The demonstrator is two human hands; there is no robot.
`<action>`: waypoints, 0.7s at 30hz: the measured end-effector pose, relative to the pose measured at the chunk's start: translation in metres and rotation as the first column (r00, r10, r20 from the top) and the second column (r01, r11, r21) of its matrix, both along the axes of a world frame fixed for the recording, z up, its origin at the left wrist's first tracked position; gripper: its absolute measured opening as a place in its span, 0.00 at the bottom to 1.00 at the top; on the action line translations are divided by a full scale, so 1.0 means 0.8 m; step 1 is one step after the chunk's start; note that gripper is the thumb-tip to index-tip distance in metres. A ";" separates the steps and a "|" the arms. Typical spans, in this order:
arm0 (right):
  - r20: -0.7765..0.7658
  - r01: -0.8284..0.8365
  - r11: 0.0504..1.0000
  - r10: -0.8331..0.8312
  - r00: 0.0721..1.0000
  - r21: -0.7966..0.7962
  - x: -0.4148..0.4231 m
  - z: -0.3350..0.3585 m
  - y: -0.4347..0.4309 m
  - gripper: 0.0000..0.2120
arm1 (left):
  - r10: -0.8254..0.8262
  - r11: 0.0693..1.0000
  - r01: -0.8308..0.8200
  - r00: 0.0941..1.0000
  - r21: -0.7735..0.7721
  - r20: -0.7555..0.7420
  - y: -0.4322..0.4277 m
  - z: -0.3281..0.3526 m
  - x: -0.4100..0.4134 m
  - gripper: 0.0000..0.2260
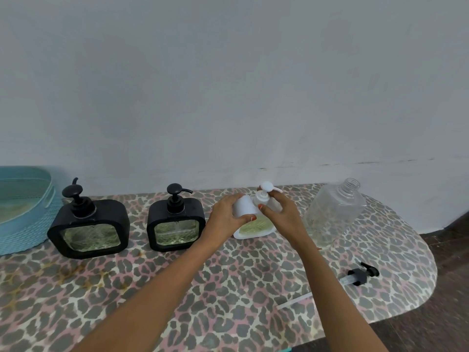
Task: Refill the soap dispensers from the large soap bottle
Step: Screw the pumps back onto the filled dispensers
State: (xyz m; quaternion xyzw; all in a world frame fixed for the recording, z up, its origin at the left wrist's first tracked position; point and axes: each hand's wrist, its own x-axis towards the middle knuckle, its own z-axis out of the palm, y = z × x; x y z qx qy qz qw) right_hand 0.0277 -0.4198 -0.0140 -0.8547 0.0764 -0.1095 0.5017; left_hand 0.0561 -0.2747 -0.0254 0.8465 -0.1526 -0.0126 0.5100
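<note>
White dispenser point(253, 226): on the table point(228, 301), between a black dispenser point(176, 224) and the large clear bottle point(335, 214); green soap shows inside.
Left hand point(232, 214): wrapped round its body.
Right hand point(283, 215): fingertips pinching the white pump point(265, 190) at its collar.
Step, judged: pump being screwed on or off; which one cannot be told.
Large clear bottle: uncapped, nearly empty; black pump point(360, 275) lies loose nearby.
Next move calls for: a firm counter-twist with the body kept upright.

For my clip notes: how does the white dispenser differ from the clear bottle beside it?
The white dispenser carries its pump; the clear bottle has an open neck. The left hand and right hand hold the white dispenser; no hand holds the clear bottle. The white dispenser is opaque with a window; the clear bottle is transparent throughout. Both rest on the table.
</note>
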 end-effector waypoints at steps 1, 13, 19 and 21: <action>0.011 0.004 1.000 -0.004 1.000 0.008 -0.001 0.002 -0.002 0.20 | 0.000 1.000 0.000 1.000 0.004 -0.002 0.000 0.000 0.000 0.27; 0.081 0.116 0.993 -0.116 0.990 0.008 0.009 -0.002 0.015 0.26 | 0.002 1.000 -0.002 1.000 0.003 -0.007 0.000 -0.002 0.002 0.28; -0.025 -0.016 1.000 0.016 1.000 0.021 0.001 0.004 -0.005 0.21 | 0.000 1.000 0.000 1.000 0.008 0.005 0.000 -0.002 0.001 0.28; 0.011 0.031 0.999 -0.032 0.999 0.030 0.002 0.005 -0.003 0.18 | -0.002 1.000 0.002 1.000 0.005 0.004 0.000 -0.002 0.002 0.28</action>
